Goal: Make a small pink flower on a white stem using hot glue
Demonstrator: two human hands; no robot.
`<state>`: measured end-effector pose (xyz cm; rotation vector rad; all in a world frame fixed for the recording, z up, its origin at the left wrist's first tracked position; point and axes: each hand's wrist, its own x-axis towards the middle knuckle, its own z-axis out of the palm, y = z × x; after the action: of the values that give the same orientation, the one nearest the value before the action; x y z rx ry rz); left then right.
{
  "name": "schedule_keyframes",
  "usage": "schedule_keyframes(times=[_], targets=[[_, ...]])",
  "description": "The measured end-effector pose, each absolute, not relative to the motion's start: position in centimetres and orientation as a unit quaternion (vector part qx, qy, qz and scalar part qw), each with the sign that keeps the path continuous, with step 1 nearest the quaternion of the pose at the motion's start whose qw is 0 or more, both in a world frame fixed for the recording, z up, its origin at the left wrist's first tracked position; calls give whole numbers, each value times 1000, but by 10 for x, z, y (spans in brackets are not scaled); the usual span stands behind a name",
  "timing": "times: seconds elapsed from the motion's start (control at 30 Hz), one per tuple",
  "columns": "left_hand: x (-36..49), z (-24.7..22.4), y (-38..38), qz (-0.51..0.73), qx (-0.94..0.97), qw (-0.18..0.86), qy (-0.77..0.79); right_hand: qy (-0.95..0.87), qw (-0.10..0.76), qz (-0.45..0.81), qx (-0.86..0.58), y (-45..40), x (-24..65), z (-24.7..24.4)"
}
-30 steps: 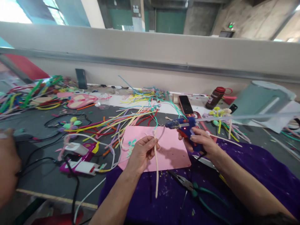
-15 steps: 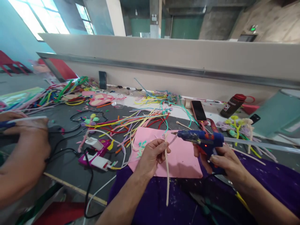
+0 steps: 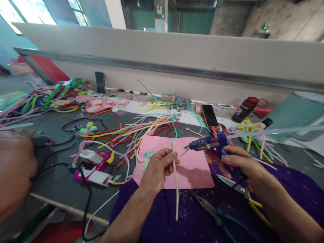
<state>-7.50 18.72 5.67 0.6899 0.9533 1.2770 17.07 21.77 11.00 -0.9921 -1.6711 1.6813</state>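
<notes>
My left hand (image 3: 162, 167) pinches a cream pipe cleaner (image 3: 176, 195) between thumb and fingers, its long end hanging down and a small knobbed end poking up above the fingertips. A thin purplish strand sticks out to the right of those fingers. Wrapped round the handle of a blue hot glue gun (image 3: 206, 144) is my right hand (image 3: 240, 162). The nozzle points left, a short way from the pipe cleaner, and a red light glows on the body. A clear glue stick (image 3: 273, 131) juts from its back. Beneath both hands lies a pink sheet (image 3: 187, 175) with green snippets on it.
Pliers (image 3: 211, 209) and scissors (image 3: 234, 185) lie on the purple cloth (image 3: 157, 219). A magenta power strip (image 3: 96, 172) with cables sits left. Loose pipe cleaners (image 3: 126, 131), a phone (image 3: 209, 115) and a bottle (image 3: 245, 109) stretch behind. Another person's arm (image 3: 15, 172) reaches in at far left.
The glue gun has tilted, its rear and glue stick rising. My view has shifted right and slightly down, uncovering more of the pliers and scissors. My left hand keeps its pinch.
</notes>
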Motion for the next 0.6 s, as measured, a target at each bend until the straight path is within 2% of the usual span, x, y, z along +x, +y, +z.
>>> schedule_keyframes(times=[0.23, 0.6], targets=[[-75, 56, 188, 572, 319, 629, 419, -548, 342, 703, -296, 222, 169, 98], [-71, 55, 186, 570, 427, 560, 424, -458, 362, 775, -244, 227, 163, 87]])
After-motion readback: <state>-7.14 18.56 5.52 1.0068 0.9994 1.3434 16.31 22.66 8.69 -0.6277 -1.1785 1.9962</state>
